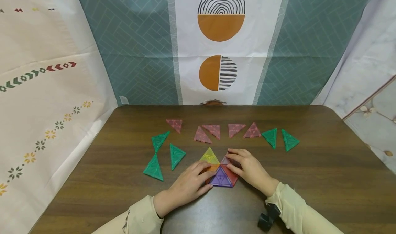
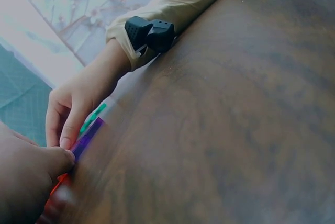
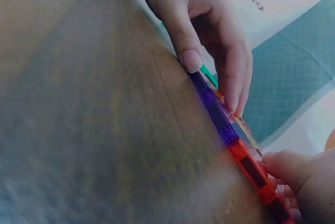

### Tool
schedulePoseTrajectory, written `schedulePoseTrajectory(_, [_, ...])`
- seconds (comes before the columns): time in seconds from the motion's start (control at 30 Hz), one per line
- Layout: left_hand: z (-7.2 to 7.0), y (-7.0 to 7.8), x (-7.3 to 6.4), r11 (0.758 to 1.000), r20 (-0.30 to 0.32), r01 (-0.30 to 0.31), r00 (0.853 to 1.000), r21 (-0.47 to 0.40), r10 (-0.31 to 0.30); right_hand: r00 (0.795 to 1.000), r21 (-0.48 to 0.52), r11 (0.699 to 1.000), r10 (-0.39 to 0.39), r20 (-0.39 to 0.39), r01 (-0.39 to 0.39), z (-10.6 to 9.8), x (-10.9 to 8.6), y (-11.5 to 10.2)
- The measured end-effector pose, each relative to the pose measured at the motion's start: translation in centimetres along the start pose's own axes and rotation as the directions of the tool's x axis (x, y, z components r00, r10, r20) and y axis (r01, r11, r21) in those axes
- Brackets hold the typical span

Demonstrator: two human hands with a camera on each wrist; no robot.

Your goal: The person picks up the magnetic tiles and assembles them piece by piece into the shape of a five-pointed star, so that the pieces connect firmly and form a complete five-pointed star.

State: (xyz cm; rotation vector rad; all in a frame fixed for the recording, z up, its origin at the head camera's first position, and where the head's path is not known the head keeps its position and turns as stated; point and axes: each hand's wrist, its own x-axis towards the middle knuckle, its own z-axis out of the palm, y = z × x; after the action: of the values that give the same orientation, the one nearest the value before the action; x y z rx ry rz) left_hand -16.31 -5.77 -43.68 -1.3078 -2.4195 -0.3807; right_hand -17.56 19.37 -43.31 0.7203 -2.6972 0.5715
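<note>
Translucent triangular magnetic tiles lie edge to edge in a flat cluster between both hands. Its pieces include a yellow tile (image 1: 209, 155), an orange tile (image 1: 214, 167), a purple tile (image 1: 221, 179), a red tile (image 1: 231, 176) and a pink tile (image 1: 225, 160). The left hand (image 1: 190, 180) grips the cluster's left side, fingers bent over the orange tile and thumb at the purple tile's near corner. From the right, the right hand (image 1: 252, 167) holds the pink tile and red tile, thumb on the red one. Its fingers partly cover the pink tile.
Three loose green tiles (image 1: 177, 156) lie left of the cluster, and two more green tiles (image 1: 289, 140) at the back right. Several loose pink tiles (image 1: 202, 136) form a row behind. A black device (image 1: 268, 218) is at the right wrist. Patterned cloths (image 1: 136, 55) hang beyond the table.
</note>
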Motion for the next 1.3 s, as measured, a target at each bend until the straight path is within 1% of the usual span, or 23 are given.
schedulePoseTrajectory(0.23, [0.0,-0.1,0.0,1.000,-0.003,-0.012,1.000,0.012,0.012,1.000,-0.002,1.000,0.001,0.021,-0.001,-0.2,0.1,-0.1])
schedulePoseTrajectory(0.57, [-0.2,0.1,0.6,0.998,-0.017,-0.043,0.999,0.050,0.044,0.999,-0.017,1.000,-0.002,0.042,0.003,-0.8,0.4,-0.1])
schedulePoseTrajectory(0.63, [-0.2,0.1,0.6,0.998,-0.011,-0.046,0.999,0.051,0.046,0.999,-0.019,1.000,-0.006,0.047,0.006,-1.0,0.4,-0.1])
schedulePoseTrajectory(0.73, [-0.5,0.1,0.6,0.999,0.010,-0.041,0.999,0.027,0.041,0.998,-0.019,1.000,-0.012,0.063,0.014,-1.3,0.5,-0.2])
schedulePoseTrajectory(0.8, [-0.9,0.0,0.7,1.000,0.022,-0.031,0.999,0.005,0.031,0.998,-0.019,1.000,-0.010,0.068,0.012,-1.7,0.6,-0.3])
schedulePoseTrajectory(0.9, [-1.6,-0.2,1.3,1.000,0.016,-0.012,1.000,-0.007,0.012,0.997,-0.031,0.999,0.011,0.071,-0.008,-2.5,1.0,-0.1])
schedulePoseTrajectory(1.0, [-2.4,-0.7,2.2,1.000,-0.005,0.011,1.000,0.007,-0.011,0.996,-0.048,0.998,0.042,0.080,-0.039,-3.2,1.4,0.1])
schedulePoseTrajectory(1.1, [-2.9,-1.4,3.1,0.999,-0.042,0.051,0.998,0.010,-0.051,0.993,-0.055,0.997,0.066,0.097,-0.061,-3.9,2.0,0.6])
schedulePoseTrajectory(1.2, [-2.9,-2.4,4.2,0.994,-0.091,0.107,0.990,-0.007,-0.107,0.991,-0.040,0.997,0.069,0.111,-0.065,-4.6,3.1,1.1])
schedulePoseTrajectory(1.3, [-2.6,-3.8,5.2,0.987,-0.122,0.159,0.979,-0.026,-0.161,0.991,-0.021,0.999,0.046,0.126,-0.044,-5.1,4.4,1.6])
